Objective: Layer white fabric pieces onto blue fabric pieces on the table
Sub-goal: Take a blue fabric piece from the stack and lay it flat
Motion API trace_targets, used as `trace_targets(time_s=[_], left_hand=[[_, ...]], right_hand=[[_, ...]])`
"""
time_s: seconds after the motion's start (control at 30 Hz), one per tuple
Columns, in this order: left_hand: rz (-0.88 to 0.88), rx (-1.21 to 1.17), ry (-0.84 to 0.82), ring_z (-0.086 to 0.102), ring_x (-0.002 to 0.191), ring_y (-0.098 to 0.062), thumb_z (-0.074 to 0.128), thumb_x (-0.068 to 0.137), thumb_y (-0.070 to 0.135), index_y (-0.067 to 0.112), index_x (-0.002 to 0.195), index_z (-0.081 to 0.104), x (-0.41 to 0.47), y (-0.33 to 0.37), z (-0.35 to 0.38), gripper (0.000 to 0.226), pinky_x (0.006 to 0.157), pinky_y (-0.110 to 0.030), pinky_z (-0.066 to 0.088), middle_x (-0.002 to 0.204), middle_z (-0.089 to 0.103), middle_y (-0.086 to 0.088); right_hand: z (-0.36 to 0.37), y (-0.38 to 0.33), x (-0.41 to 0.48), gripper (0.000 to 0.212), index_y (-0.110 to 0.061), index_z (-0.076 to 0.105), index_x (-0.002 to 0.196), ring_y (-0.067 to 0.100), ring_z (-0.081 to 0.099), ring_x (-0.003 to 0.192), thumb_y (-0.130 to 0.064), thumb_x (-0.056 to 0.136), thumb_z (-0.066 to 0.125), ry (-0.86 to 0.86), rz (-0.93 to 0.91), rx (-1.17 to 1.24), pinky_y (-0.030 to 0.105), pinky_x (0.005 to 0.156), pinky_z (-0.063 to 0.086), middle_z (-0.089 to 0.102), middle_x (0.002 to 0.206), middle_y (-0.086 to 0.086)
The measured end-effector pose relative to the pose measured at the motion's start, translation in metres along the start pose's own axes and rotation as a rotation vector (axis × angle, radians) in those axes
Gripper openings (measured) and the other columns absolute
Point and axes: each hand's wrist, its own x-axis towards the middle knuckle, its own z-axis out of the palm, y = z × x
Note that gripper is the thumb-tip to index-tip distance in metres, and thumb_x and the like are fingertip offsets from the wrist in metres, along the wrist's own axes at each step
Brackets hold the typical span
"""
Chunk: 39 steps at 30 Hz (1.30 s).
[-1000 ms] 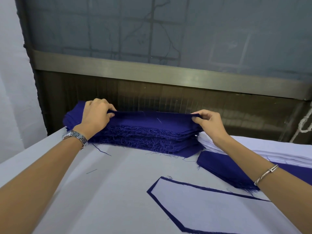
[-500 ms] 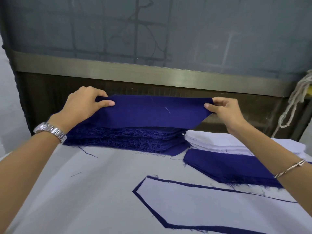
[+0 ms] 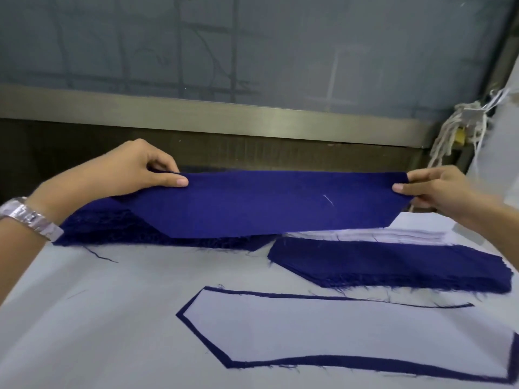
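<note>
Left hand (image 3: 126, 169) and right hand (image 3: 438, 192) pinching opposite ends of one blue fabric piece (image 3: 266, 203), stretched above the blue stack (image 3: 112, 228) at 10 o'clock, white-on-blue layered piece (image 3: 309, 332) at 6 o'clock on the table (image 3: 112, 304), white stack (image 3: 407, 235) at 3 o'clock

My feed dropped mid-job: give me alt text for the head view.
The left hand and right hand pinch the ends of one blue fabric piece, held taut above the blue stack. On the table in front, a white piece lies on a blue base piece.
</note>
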Motion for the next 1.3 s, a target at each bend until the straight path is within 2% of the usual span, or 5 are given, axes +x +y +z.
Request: trace_targets(time_s=[0.17,0.3,0.4,0.77,1.3], left_hand=[[-0.004,-0.183,-0.357,0.074,0.091,-0.01,0.068,0.072,0.053,0.036,0.087,0.077,0.003,0.008,0.02,0.024,0.075,-0.015,0.056,0.096,0.078,0.006],[-0.086,-0.273,-0.745,0.071,0.107,-0.025,0.074,0.084,0.038,0.022,0.103,0.076,0.003,0.011,0.042,0.026,0.087,-0.024,0.057,0.112,0.075,-0.007],[-0.1,-0.235,-0.917,0.071,0.106,-0.023,0.071,0.09,0.036,0.021,0.104,0.075,0.001,0.016,0.057,0.021,0.086,-0.023,0.056,0.112,0.075,-0.007],[-0.112,-0.01,-1.118,0.054,0.073,-0.003,0.069,0.085,0.054,0.031,0.099,0.076,-0.005,0.026,0.091,0.028,0.057,-0.013,0.041,0.09,0.072,0.004],[-0.205,0.189,-1.074,0.046,0.058,-0.005,0.067,0.085,0.055,0.021,0.097,0.075,-0.007,0.03,0.101,0.038,0.057,-0.015,0.038,0.064,0.059,0.009]], right_hand=[[-0.061,0.034,-0.013,0.058,0.017,0.062,0.105,0.007,0.045,0.05,-0.024,0.069,0.081,-0.223,0.166,-0.122,0.012,0.041,0.037,0.056,0.087,0.02],[-0.1,0.067,-0.029,0.057,0.007,0.068,0.107,0.014,0.045,0.045,-0.035,0.075,0.089,-0.498,0.248,-0.227,0.018,0.043,0.036,0.051,0.063,0.022],[-0.119,0.1,-0.032,0.052,0.005,0.063,0.122,0.019,0.045,0.048,-0.032,0.088,0.078,-0.679,0.246,-0.277,0.021,0.046,0.039,0.053,0.082,0.047],[-0.11,0.141,-0.042,0.033,0.006,0.06,0.125,0.012,0.056,0.053,-0.014,0.1,0.064,-1.089,0.284,-0.133,0.019,0.047,0.045,0.061,0.103,0.037],[-0.111,0.147,-0.047,0.039,-0.008,0.067,0.122,0.011,0.059,0.053,-0.031,0.091,0.076,-1.002,0.367,-0.337,0.022,0.052,0.05,0.068,0.089,0.021]])
